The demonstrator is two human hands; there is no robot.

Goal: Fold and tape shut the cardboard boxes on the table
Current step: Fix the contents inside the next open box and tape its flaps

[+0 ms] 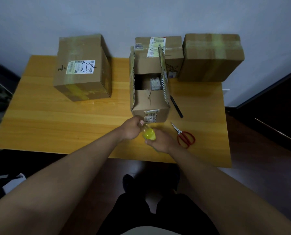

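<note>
An open cardboard box (149, 100) stands in the middle of the wooden table (56, 119), its two long flaps upright and white contents visible inside. Just in front of it my right hand (160, 141) grips a yellow roll of tape (149, 134). My left hand (133, 128) pinches the free end of the tape close to the box's near face. Three other boxes stand on the table: one taped at the left (82, 68), one with labels behind the open box (171, 48), one taped at the right (210, 56).
Red-handled scissors (185, 137) lie to the right of my right hand. A black pen (176, 106) lies beside the open box's right side. The table backs onto a pale wall. My legs and the dark floor show below the table's near edge.
</note>
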